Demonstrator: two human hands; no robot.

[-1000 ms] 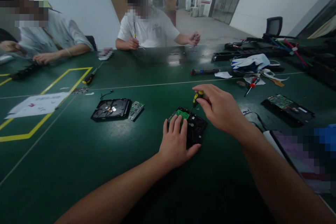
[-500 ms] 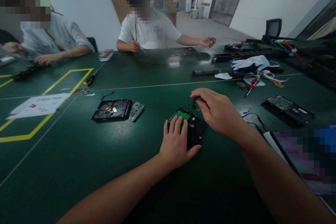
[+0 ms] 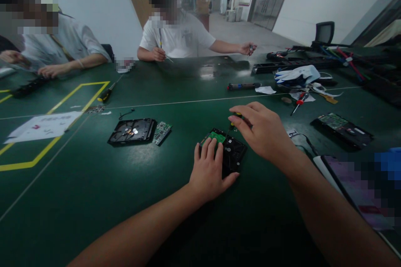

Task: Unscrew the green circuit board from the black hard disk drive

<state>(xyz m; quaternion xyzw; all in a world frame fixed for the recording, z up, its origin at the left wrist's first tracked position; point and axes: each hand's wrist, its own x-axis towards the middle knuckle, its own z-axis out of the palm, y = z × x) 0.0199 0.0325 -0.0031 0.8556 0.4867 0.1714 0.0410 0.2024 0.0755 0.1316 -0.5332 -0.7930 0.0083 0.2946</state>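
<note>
A black hard drive (image 3: 234, 152) with a green circuit board (image 3: 216, 136) lies in front of me on the green table. My left hand (image 3: 209, 169) holds it down, fingertips on its upper face and thumb along the near edge. My palm covers the drive's left part. Between thumb and fingers of my right hand (image 3: 261, 131) is a yellow-and-black screwdriver (image 3: 232, 126). Its thin shaft slants down to the drive beside the green board. The tip's exact contact is too small to make out.
An opened hard drive (image 3: 131, 130) and a loose circuit board (image 3: 162, 132) lie left, another drive (image 3: 343, 130) right. Beyond are a red screwdriver (image 3: 300, 102), a glove (image 3: 297, 76), a yellow-black screwdriver (image 3: 105, 94) and paper (image 3: 44, 126). Two people sit across the table.
My right hand has tilted and risen slightly, so more of the screwdriver's yellow handle shows. The left hand stays on the hard drive.
</note>
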